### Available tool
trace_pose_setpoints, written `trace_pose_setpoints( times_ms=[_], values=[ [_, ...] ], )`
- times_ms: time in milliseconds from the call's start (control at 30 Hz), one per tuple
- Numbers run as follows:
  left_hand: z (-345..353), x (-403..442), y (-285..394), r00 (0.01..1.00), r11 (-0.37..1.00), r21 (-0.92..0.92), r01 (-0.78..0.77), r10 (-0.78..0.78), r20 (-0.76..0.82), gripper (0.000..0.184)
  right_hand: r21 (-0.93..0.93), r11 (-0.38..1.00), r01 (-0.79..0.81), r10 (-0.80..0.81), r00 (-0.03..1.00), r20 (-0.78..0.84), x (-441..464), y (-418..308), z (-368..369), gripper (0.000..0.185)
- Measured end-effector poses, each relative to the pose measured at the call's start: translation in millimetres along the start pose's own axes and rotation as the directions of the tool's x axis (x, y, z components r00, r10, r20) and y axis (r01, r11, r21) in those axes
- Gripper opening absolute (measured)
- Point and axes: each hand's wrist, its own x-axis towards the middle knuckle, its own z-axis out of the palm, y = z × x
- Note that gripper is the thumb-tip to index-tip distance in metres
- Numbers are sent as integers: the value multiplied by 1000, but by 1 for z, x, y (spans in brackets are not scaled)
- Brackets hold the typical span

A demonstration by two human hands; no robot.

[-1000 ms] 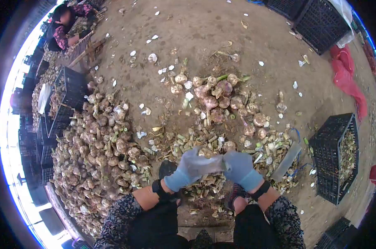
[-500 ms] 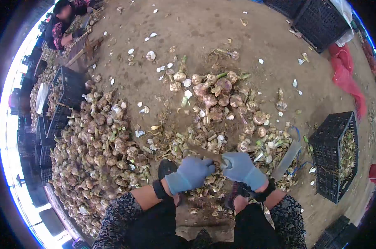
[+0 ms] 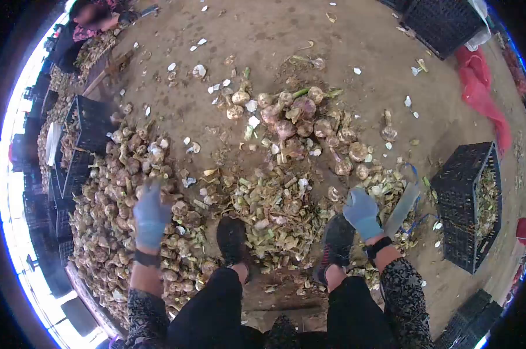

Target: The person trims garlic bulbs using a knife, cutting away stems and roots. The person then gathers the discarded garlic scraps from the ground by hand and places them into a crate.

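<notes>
My left hand, in a bluish-grey glove, is over the large heap of garlic bulbs on the left; its fingers are smeared by motion. In its matching glove, my right hand is closed above the trimmings right of my feet; what it grips is too hidden to name. A smaller group of garlic bulbs lies on the ground ahead. Cut stems and peelings are spread between my hands. A flat, pale strip rests beside my right hand.
A black crate with trimmings stands at the right, near a red net. More dark crates are at the upper right. Another crate stands at the left. A person works at the upper left.
My hands were together over the trimmings and have moved apart. My left hand has swung left to the heap. The brown, elongated thing seen between them is out of sight. The view has shifted slightly.
</notes>
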Motion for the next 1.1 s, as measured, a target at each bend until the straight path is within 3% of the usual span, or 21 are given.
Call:
trace_pose_setpoints(
  times_ms=[33, 100, 133, 167, 200, 300, 367, 400, 433, 467, 533, 567, 600, 633, 667, 767, 833, 900, 933, 1067, 1100],
  values=[
    [28, -2, 5, 970, 960, -141, -241, 242, -14, 46, -32, 999, -18, 18, 1000, 4, 1, -3, 6, 30],
    [39, -15, 88, 862, 908, -183, -376, 415, 291, 39, -2, 1000, 26, -26, 994, -102, 5, -3, 28, 28],
    [61, -22, 119, 692, 637, -410, -653, 722, 21, 36, 29, 997, 70, -63, 976, -207, 6, -5, 34, 25],
    [38, -24, 175, 558, 720, -324, -613, 686, 467, 42, 24, 997, 69, -62, 976, -209, 8, -12, 32, 25],
    [70, -32, 194, 417, 483, -380, -789, 875, 246, 44, 18, 1000, 16, -14, 994, -110, 10, -19, 27, 29],
    [110, -36, 232, 407, 419, -256, -871, 908, 101, 42, -21, 1000, -9, 8, 1000, -29, 17, -17, 27, 31],
    [129, -32, 235, 427, 458, -252, -852, 888, 170, 42, 69, 990, -122, 115, 988, 104, 18, -21, 18, 28],
    [112, -22, 236, 457, 612, -321, -723, 772, 442, 48, 74, 990, -122, 114, 988, 104, 20, -19, 23, 28],
    [102, -15, 232, 458, 614, -312, -725, 768, 447, 48, 195, 979, -58, 61, 998, -8, 22, -20, 31, 32],
    [94, -8, 223, 586, 722, -377, -581, 692, 421, 54, 304, 952, 19, 20, 992, -126, 24, -19, 37, 36],
    [88, -4, 200, 782, 744, -573, -343, 565, 264, 66, 439, 898, 39, 14, 993, -116, 26, -27, 38, 39],
    [85, -3, 189, 786, 751, -562, -346, 559, 263, 66, 560, 826, 56, 8, 994, -111, 28, -35, 37, 42],
    [81, -2, 179, 759, 619, -785, 19, 503, 414, 61, 612, 784, 101, -14, 989, -145, 20, -53, 19, 41],
    [77, -2, 173, 675, 382, -834, 398, 494, 549, 57, 618, 778, 112, -22, 988, -151, 11, -68, 1, 41],
    [71, -5, 170, 682, 382, -836, 393, 489, 544, 57, 650, 753, 101, -58, 995, -87, 2, -80, -15, 39],
    [64, -23, 167, 750, 194, -972, 131, 622, 225, 43, 693, 720, 45, -83, 996, 21, -17, -82, -12, 32],
    [72, -31, 167, 709, 127, -982, -142, 705, -11, 38, 523, 817, 244, -298, 954, 20, -30, -88, -23, 33],
    [71, -39, 174, 628, 202, -860, 468, 609, 485, 35, 506, 842, 188, -264, 961, 82, -35, -91, -25, 34],
    [79, -41, 174, 690, 198, -916, 349, 607, 394, 32, 455, 856, 245, -336, 933, 131, -35, -91, -25, 34],
    [31, -38, 174, 684, 246, -891, 382, 573, 451, 31, 438, 833, 338, -449, 875, 179, -33, -96, -22, 34],
    [26, -38, 173, 727, 368, -901, 230, 550, 410, 27, 426, 824, 374, -482, 857, 181, -31, -95, -18, 34]
  ],
)
